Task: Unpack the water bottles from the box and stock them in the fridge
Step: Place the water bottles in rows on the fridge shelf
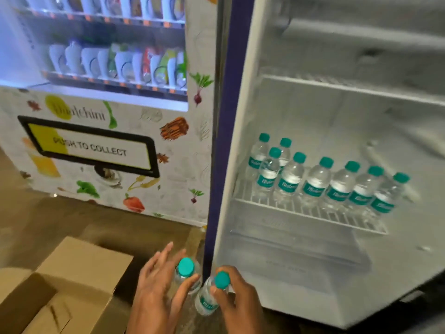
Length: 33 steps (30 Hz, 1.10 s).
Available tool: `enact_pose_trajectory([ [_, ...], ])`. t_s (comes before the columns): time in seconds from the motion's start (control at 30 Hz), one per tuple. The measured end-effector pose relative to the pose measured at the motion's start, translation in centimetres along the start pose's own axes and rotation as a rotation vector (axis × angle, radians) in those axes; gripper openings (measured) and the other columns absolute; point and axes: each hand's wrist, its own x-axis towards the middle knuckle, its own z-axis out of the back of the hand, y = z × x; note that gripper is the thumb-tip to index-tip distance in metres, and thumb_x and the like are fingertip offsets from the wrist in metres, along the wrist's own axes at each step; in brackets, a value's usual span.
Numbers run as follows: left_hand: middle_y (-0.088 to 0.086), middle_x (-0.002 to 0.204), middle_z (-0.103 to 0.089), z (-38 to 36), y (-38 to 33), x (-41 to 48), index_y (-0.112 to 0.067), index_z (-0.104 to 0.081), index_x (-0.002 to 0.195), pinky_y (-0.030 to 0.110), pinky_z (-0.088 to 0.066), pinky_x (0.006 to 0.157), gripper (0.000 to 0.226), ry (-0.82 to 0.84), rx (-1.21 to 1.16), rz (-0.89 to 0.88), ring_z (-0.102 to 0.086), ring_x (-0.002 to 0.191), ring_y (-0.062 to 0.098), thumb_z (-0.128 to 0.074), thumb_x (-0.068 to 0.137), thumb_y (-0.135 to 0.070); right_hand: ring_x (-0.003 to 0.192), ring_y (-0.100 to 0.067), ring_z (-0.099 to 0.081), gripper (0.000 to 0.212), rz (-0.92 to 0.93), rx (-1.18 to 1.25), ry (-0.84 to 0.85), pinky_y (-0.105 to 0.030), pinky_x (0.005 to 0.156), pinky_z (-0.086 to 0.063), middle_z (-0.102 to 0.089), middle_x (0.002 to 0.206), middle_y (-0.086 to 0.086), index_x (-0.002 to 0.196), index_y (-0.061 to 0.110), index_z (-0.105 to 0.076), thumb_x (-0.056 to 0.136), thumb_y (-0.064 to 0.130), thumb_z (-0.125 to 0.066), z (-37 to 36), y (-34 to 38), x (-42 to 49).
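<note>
My left hand (159, 288) holds a clear water bottle with a teal cap (186, 273), thumb and fingers round its body. My right hand (238, 297) grips a second water bottle (209, 297) near its teal cap. Both bottles are low in front of the open fridge (313, 273). Several identical bottles (313, 182) stand upright in a row on the fridge's wire shelf (301, 213), with more behind them at the left. The open cardboard box (72, 285) sits on the floor at the lower left; its inside is hidden.
A snack vending machine (103, 131) with a "push to collect" flap stands left of the fridge. The fridge's blue edge (221, 141) runs down between them. An upper fridge shelf (349, 90) and a clear drawer (301, 247) lie above and below the bottles.
</note>
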Motion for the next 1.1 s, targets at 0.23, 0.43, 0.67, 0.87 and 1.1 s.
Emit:
enact_pose_trajectory([
  [0.23,-0.011,0.165,-0.037,3.5,-14.3,7.3,-0.05,-0.049,0.129,0.06,-0.024,0.12,0.038,-0.037,-0.114,-0.375,-0.016,0.158,0.007,-0.054,0.094,-0.063,0.087,-0.007,-0.066,0.018,0.195,0.154,-0.253,-0.025,0.078,-0.053,-0.07,0.092,0.011,0.093,0.032,-0.065,0.086,0.018,-0.073,15.3,9.2,1.1],
  [0.43,-0.004,0.165,-0.037,5.0,-22.5,11.9,-0.03,-0.061,0.121,0.053,-0.017,0.126,0.035,-0.113,-0.211,-0.413,-0.012,0.16,0.01,-0.072,0.09,-0.042,0.089,-0.008,-0.069,0.012,0.273,0.285,-0.381,-0.037,0.086,-0.057,-0.073,0.093,0.007,0.096,0.025,-0.067,0.088,0.019,-0.072,24.3,15.5,2.1],
  [0.67,0.001,0.17,-0.027,4.9,-26.5,14.9,-0.02,-0.063,0.121,0.059,-0.018,0.126,0.032,-0.224,-0.25,-0.404,-0.005,0.161,0.014,-0.07,0.093,-0.034,0.091,-0.015,-0.071,0.012,0.268,0.428,-0.49,-0.047,0.087,-0.058,-0.074,0.096,0.005,0.1,0.024,-0.066,0.09,0.018,-0.069,28.6,17.5,3.5],
  [0.87,0.002,0.17,-0.025,4.0,-27.0,15.7,-0.026,-0.054,0.125,0.026,-0.011,0.128,0.029,-0.244,-0.298,-0.415,-0.007,0.161,0.015,-0.063,0.097,-0.03,0.091,-0.017,-0.07,0.017,0.177,0.564,-0.625,-0.047,0.084,-0.059,-0.071,0.099,-0.001,0.107,0.02,-0.065,0.091,0.018,-0.069,30.1,17.3,6.5],
  [1.1,0.002,0.17,-0.026,3.4,-26.9,17.2,-0.017,-0.059,0.13,0.042,-0.015,0.128,0.033,-0.263,-0.253,-0.441,-0.009,0.161,0.018,-0.063,0.098,-0.027,0.084,-0.013,-0.067,0.013,0.063,0.824,-0.823,-0.036,0.071,-0.06,-0.066,0.094,0.003,0.097,0.025,-0.061,0.09,0.018,-0.07,30.6,16.4,10.0],
])
